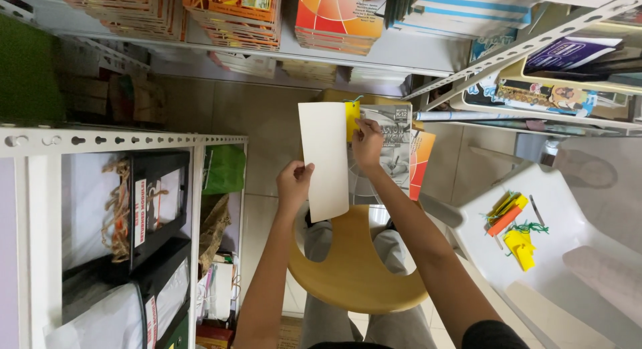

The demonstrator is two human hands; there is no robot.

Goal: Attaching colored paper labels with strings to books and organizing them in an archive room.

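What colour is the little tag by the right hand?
Yellow. The tag peeks out beside the cream paper, at the right hand. Head view.

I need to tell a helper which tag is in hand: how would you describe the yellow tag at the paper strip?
Above the round wooden stool, the left hand holds a tall cream paper strip. The yellow tag sits at its upper right edge, pinched by the right hand, unlike the tags on the white chair.

yellow tag [352, 119] at right grip [367, 143]
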